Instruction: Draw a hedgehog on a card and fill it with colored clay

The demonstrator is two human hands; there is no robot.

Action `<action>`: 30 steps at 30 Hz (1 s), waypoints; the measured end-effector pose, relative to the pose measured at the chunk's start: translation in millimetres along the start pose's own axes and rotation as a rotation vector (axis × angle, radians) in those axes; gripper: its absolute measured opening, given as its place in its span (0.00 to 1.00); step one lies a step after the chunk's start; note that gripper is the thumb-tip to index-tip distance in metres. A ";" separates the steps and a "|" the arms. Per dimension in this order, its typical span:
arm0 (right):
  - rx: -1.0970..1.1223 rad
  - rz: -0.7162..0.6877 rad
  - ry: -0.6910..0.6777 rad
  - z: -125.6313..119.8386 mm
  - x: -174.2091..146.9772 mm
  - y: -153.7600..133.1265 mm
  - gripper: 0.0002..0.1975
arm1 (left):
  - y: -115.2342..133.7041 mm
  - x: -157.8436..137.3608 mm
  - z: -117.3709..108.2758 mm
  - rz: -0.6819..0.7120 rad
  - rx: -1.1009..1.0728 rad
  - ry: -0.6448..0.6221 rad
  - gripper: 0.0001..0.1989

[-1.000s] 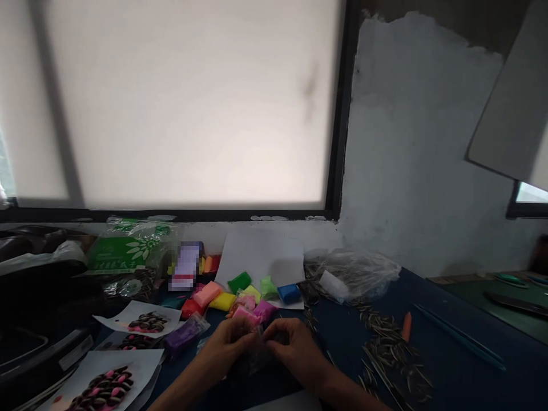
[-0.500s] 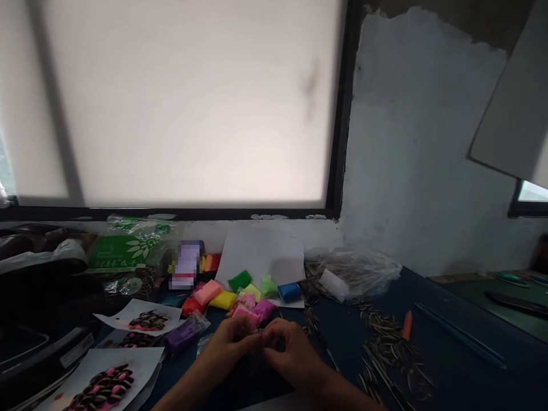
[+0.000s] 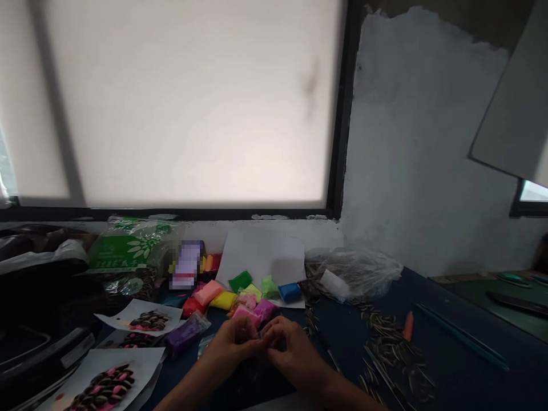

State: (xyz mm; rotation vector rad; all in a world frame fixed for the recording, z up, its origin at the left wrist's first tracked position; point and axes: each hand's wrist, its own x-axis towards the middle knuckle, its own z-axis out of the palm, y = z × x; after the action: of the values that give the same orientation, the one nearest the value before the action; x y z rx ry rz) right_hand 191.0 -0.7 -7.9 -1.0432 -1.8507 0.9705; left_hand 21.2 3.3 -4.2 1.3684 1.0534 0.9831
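My left hand (image 3: 229,347) and my right hand (image 3: 291,349) meet above the dark blue table, fingertips pinched together. Whatever they hold between them is too small and dim to name. Just beyond my left fingers lies a pink packet of soft clay (image 3: 245,315), with a magenta packet (image 3: 266,309) beside it. Red (image 3: 191,307), salmon (image 3: 208,292), yellow (image 3: 223,299), green (image 3: 240,280) and blue (image 3: 290,292) packets are scattered behind. A dark purple packet (image 3: 184,335) in clear wrap rests left of my left hand.
Paper sheets (image 3: 145,359) bearing dark seeds and pink bits lie at left. Loose striped sunflower seeds (image 3: 387,342), an orange stick (image 3: 408,326) and blue tweezers (image 3: 462,337) are on the right. Behind stand a green seed bag (image 3: 124,248) and a clear plastic bag (image 3: 363,271).
My hands stay together in nearly the same place. My fingers have shifted slightly against each other; the things on the table look unmoved.
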 end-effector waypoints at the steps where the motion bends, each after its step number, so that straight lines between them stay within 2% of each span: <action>1: -0.006 -0.003 -0.009 -0.2 -0.3 0.3 0.06 | -1.4 0.5 -0.5 -0.003 -0.003 0.007 0.31; 6: -0.010 0.001 -0.035 1.1 -1.9 1.8 0.09 | -7.8 3.7 -4.4 -0.009 -0.029 0.030 0.33; 11: 0.026 0.013 -0.033 3.0 -1.8 3.8 0.08 | -2.4 1.9 -5.5 -0.010 -0.051 0.015 0.30; 15: 0.065 0.028 0.032 1.1 -0.6 6.8 0.06 | 0.1 -1.4 -8.2 -0.016 -0.081 -0.055 0.26; 20: 0.135 0.067 0.044 -1.0 1.0 11.1 0.05 | -14.4 0.6 -19.0 -0.001 -0.008 -0.129 0.20; 25: 0.216 0.111 0.055 0.2 -0.4 9.7 0.10 | -23.4 3.5 -24.1 0.065 -0.022 -0.192 0.13; 30: 0.261 0.175 0.003 -1.0 -1.4 7.5 0.12 | -27.7 2.2 -25.8 -0.003 -0.035 -0.132 0.16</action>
State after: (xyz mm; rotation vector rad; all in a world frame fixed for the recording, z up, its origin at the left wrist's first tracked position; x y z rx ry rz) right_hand 194.6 1.0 -14.5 -1.0557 -1.5968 1.2748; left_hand -4.8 12.5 -30.3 1.3826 0.9353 0.8923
